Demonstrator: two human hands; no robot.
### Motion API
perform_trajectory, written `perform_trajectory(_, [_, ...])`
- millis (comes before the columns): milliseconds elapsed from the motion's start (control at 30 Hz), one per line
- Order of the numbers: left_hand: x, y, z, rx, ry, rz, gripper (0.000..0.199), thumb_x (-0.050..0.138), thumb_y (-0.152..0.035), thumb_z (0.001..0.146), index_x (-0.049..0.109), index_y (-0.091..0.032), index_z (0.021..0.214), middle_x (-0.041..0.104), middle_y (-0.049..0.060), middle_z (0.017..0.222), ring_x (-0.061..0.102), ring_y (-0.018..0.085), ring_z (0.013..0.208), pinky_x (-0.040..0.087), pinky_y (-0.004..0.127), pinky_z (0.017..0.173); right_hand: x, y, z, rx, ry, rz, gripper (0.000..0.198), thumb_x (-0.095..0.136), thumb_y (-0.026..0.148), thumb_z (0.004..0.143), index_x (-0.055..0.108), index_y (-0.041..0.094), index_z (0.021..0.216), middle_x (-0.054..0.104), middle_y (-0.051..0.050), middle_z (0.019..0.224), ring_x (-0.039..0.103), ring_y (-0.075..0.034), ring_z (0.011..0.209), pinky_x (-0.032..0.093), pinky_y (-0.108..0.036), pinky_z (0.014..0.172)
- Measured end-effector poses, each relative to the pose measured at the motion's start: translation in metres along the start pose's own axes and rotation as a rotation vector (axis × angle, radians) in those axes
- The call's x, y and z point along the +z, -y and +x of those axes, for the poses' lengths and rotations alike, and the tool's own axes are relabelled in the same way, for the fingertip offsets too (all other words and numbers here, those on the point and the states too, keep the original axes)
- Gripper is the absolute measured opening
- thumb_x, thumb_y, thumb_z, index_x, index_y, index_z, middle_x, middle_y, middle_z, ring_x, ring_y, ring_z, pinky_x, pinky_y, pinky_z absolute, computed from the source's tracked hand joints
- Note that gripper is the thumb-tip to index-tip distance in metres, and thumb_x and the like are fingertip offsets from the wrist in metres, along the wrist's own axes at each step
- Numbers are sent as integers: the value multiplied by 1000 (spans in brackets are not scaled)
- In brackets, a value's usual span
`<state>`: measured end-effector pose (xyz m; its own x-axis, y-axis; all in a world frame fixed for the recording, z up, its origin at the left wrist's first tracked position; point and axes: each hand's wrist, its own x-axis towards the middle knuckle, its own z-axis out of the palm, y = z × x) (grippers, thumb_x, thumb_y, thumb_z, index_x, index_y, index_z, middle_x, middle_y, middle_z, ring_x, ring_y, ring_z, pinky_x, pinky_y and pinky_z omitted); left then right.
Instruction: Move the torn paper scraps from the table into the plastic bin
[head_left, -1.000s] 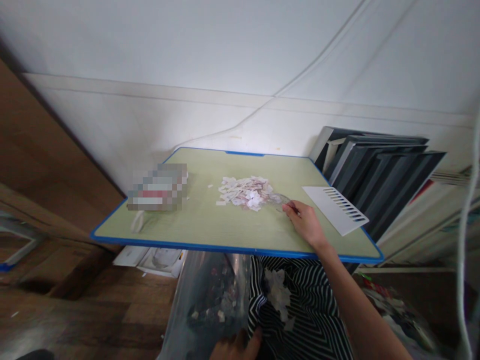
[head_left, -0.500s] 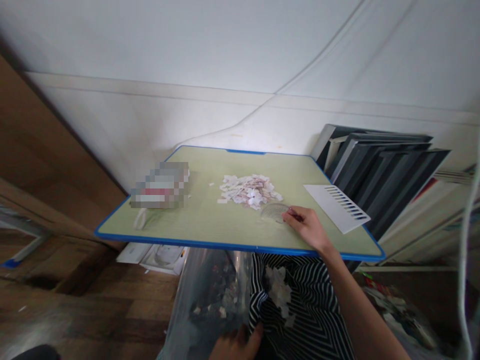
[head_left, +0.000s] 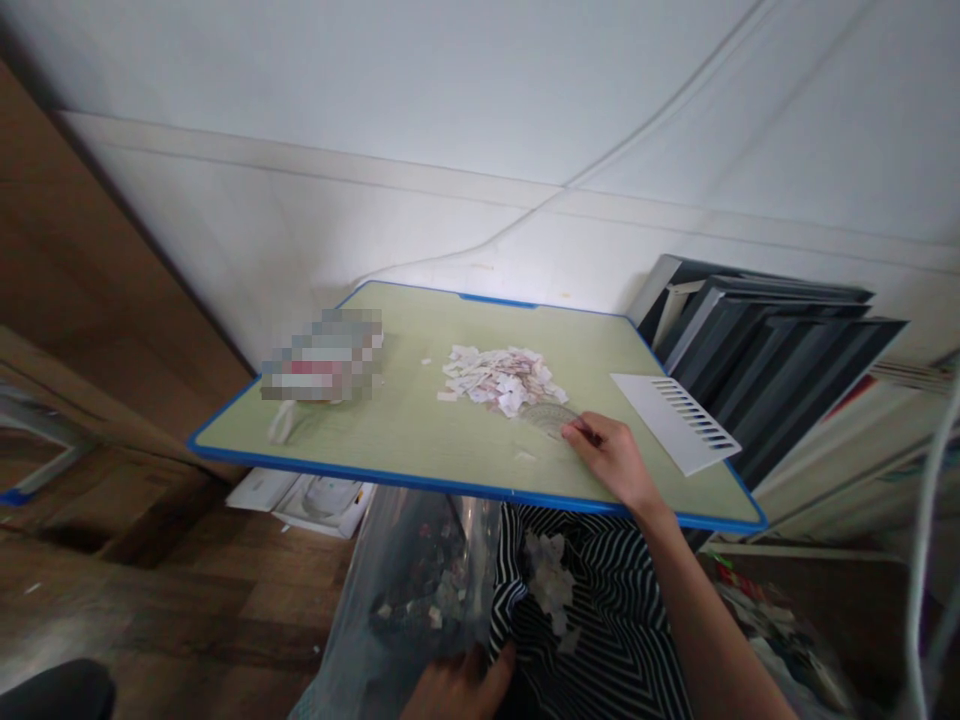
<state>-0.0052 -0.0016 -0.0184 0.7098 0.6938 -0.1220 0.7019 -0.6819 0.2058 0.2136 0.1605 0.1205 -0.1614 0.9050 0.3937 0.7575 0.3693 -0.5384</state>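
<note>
My right hand (head_left: pixel 606 450) pinches a clear, half-round protractor (head_left: pixel 551 418) by its right end. The protractor lies low over the table, its curved side at the front right of a heap of small torn paper scraps (head_left: pixel 502 378). A loose scrap (head_left: pixel 525 456) rests in front of it. Down at the bottom of the view, my left hand (head_left: pixel 459 688) is curled at the right side of a clear plastic bag (head_left: pixel 352 620), beside striped cloth (head_left: pixel 615 610). Its fingertips are partly hidden. Paper bits (head_left: pixel 435 600) show inside the bag.
The pale green table (head_left: pixel 405 450) has a blue rim. A white slotted board (head_left: pixel 660 420) lies at its right, and a blurred-out item (head_left: pixel 326 355) at its left. Dark flat panels (head_left: pixel 772 340) lean behind. More scraps (head_left: pixel 551 585) lie on the striped cloth. A white cable (head_left: pixel 919 560) hangs at right.
The view has tilted slightly. A loose scrap now shows plainly in front of the protractor. My right hand keeps its pinch near the heap; my left hand stays by the bag.
</note>
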Motion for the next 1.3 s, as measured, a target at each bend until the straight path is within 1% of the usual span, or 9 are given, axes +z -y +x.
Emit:
perform_trajectory(167, [-3,-1,2,2,37,33,63,54,-2,73,32,-22,128,62,8,90,62,21,69,49,26,58,2,-1,0,-126,73,22,33,44,29,82,33,18,53,35,3,51,35,-9,49,27,-22,49])
perform_trajectory(333, [-10,-3,2,14,52,43,60,55,-2,71,38,-20,125,63,9,90,62,21,69,50,27,60,2,-1,0,-109,-7,-1,31,44,27,82,36,17,55,35,3,52,34,-8,49,26,-22,48])
perform_trajectory(500, [-16,-4,2,-1,71,57,60,54,1,71,39,-21,124,63,8,88,63,21,69,51,27,59,1,2,0,-217,115,50,31,43,28,83,39,17,55,38,2,54,38,-9,51,29,-21,51])
perform_trajectory(567, [-17,-4,2,-3,62,45,59,53,1,72,38,-21,125,63,7,88,63,21,68,51,27,59,0,3,-1,-195,58,56,31,44,27,82,39,17,54,37,2,53,38,-9,51,29,-21,51])
perform_trajectory(667, [-20,-4,4,-12,108,24,58,53,0,73,38,-20,125,63,8,88,63,21,69,51,27,58,-1,5,-6,-54,-83,8,32,47,26,79,38,17,50,36,3,49,35,-8,47,27,-21,47])
perform_trajectory(767, [-27,-6,6,-30,177,-4,57,54,-2,74,38,-19,126,63,11,94,63,23,74,50,29,61,1,11,-16,64,-109,-41,32,48,26,77,40,16,47,37,3,46,35,-8,44,26,-21,45])
perform_trajectory(833, [-31,-7,7,-37,209,-20,56,54,-4,75,36,-19,127,61,13,98,62,24,75,51,31,61,6,18,-21,92,-99,-52,30,47,25,76,41,16,48,39,2,46,36,-8,44,27,-21,45])
perform_trajectory(1100, [-25,-5,5,-43,156,-54,56,52,-4,75,36,-19,127,61,12,97,62,24,74,50,31,62,43,58,-8,36,-26,-15,28,46,23,76,41,17,49,42,2,48,38,-8,47,28,-21,48])
perform_trajectory(1300, [-22,-6,3,-21,119,-14,56,53,-3,72,39,-19,125,62,12,94,62,23,73,50,31,63,58,64,5,-37,116,-2,25,46,27,78,45,17,56,47,0,55,40,-10,52,26,-23,51])
